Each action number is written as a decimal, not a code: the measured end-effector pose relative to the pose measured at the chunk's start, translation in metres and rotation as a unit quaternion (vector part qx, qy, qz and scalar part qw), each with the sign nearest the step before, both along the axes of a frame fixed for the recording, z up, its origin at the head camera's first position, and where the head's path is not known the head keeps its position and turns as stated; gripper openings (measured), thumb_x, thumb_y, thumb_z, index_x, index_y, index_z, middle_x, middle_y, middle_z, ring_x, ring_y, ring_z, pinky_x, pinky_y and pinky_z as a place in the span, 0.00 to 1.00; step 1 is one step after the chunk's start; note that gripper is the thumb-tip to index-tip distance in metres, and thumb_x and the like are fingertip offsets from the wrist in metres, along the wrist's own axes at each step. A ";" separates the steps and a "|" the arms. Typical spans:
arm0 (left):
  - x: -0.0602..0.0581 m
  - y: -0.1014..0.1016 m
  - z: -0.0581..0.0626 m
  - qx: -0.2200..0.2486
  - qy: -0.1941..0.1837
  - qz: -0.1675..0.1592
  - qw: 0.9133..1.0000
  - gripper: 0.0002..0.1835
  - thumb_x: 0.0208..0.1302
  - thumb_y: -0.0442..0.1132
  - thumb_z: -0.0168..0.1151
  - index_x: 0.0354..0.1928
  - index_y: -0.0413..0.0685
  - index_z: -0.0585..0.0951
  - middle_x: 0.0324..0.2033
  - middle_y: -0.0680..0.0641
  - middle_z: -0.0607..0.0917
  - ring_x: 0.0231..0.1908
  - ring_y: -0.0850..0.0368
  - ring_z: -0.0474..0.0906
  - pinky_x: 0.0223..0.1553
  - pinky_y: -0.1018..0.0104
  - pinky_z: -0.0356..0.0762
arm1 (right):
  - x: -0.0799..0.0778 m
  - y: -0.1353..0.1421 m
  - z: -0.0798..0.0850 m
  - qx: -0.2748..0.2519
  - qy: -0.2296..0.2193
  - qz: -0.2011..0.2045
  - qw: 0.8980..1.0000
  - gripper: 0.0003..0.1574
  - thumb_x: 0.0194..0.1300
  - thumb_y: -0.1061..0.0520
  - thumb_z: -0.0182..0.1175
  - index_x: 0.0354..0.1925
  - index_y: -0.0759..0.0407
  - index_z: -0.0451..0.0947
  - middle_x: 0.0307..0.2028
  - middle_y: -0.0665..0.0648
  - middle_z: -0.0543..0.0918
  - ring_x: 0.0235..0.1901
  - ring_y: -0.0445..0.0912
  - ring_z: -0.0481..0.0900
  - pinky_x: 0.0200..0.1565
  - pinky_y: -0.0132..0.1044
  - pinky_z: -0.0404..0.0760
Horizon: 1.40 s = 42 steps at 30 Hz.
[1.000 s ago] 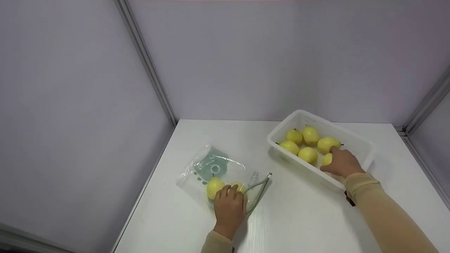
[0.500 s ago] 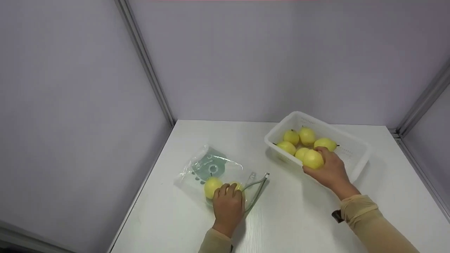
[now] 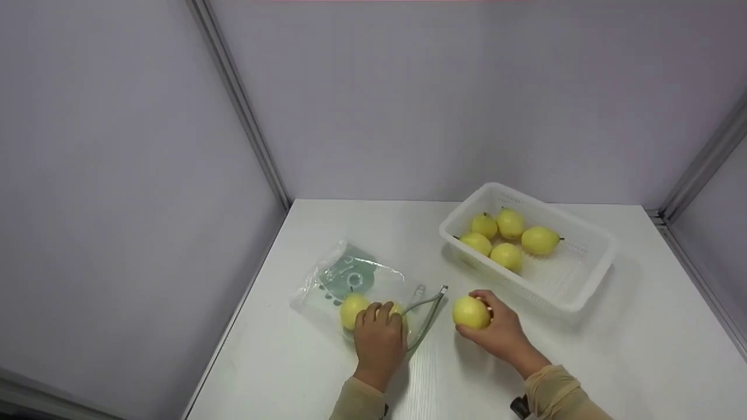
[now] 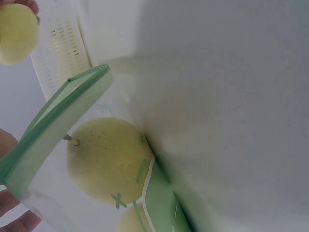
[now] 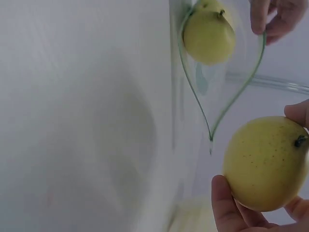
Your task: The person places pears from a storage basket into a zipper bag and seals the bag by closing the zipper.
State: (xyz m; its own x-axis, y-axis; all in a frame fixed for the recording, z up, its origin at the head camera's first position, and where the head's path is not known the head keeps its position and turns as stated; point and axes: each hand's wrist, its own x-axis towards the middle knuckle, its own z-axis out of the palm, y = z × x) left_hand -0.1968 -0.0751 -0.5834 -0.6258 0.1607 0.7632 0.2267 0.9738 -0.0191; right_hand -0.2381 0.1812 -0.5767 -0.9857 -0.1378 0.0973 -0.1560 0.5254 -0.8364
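My left hand (image 3: 379,347) pinches the upper edge of a clear zip bag (image 3: 382,274) with a green print and green zip strip, lying on the white table. The bag's mouth gapes toward the right; the green strip (image 4: 63,106) bows apart in the left wrist view. Inside the bag lie yellow pears (image 3: 353,310), partly hidden by the hand. Right of the mouth, my right hand (image 3: 505,335) grips another yellow pear (image 3: 470,312) above the table, apart from the bag. Thumb and fingers wrap that pear (image 5: 265,164) in the right wrist view.
A white plastic basket (image 3: 598,271) with several yellow pears (image 3: 540,240) stands at the back right of the table (image 3: 280,361). Grey panels (image 3: 373,105) enclose the table at the back and both sides.
My right hand has lifted a pear out of the basket and carried it left and nearer, toward the bag's mouth. My left hand has stayed at the bag.
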 end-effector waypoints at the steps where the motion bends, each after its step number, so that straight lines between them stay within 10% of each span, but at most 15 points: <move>1: 0.000 0.000 0.001 0.001 0.001 -0.002 1.000 0.03 0.47 0.38 0.68 0.23 0.47 0.84 0.39 0.48 0.87 0.43 0.48 0.81 0.43 0.50 0.77 | 0.003 -0.006 -0.004 -0.009 -0.008 0.005 1.000 0.47 0.39 0.43 0.79 0.58 0.45 0.71 0.50 0.53 0.79 0.43 0.49 0.79 0.40 0.43 0.79; 15: 0.001 -0.002 0.001 -0.001 -0.003 0.000 1.000 0.04 0.47 0.39 0.68 0.24 0.48 0.84 0.39 0.48 0.87 0.43 0.47 0.81 0.43 0.49 0.76 | 0.026 -0.068 -0.040 -0.059 -0.108 0.074 0.990 0.43 0.46 0.40 0.74 0.58 0.49 0.69 0.51 0.59 0.79 0.46 0.50 0.79 0.41 0.41 0.79; 33: 0.003 0.002 0.004 0.002 -0.001 0.008 1.000 0.05 0.49 0.41 0.68 0.23 0.49 0.84 0.38 0.49 0.87 0.42 0.49 0.81 0.42 0.52 0.77 | 0.014 -0.108 -0.039 -0.125 -0.153 -0.016 0.980 0.50 0.54 0.36 0.68 0.67 0.57 0.63 0.59 0.65 0.74 0.56 0.55 0.76 0.50 0.45 0.80; 39: 0.003 0.002 0.003 0.007 0.011 0.003 1.000 0.06 0.49 0.43 0.70 0.23 0.49 0.84 0.37 0.50 0.87 0.41 0.49 0.81 0.41 0.52 0.77 | 0.014 -0.119 -0.031 -0.138 -0.161 -0.017 0.977 0.59 0.61 0.35 0.60 0.75 0.61 0.46 0.71 0.67 0.58 0.70 0.61 0.57 0.67 0.54 0.60; 42: 0.003 0.001 0.005 0.009 0.019 -0.002 1.000 0.05 0.49 0.41 0.68 0.24 0.48 0.84 0.36 0.50 0.86 0.40 0.49 0.81 0.40 0.52 0.77 | 0.015 -0.123 -0.028 -0.217 -0.182 0.043 0.958 0.55 0.66 0.41 0.57 0.75 0.62 0.41 0.74 0.67 0.50 0.73 0.60 0.48 0.69 0.54 0.55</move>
State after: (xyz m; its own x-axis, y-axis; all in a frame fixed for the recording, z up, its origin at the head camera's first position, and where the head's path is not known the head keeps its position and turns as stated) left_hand -0.1940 -0.0741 -0.5788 -0.5963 0.1493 0.7887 0.2307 0.9730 -0.0097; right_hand -0.2226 0.0585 -0.6052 -0.9522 -0.2444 -0.1834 0.1596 0.1139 -0.9806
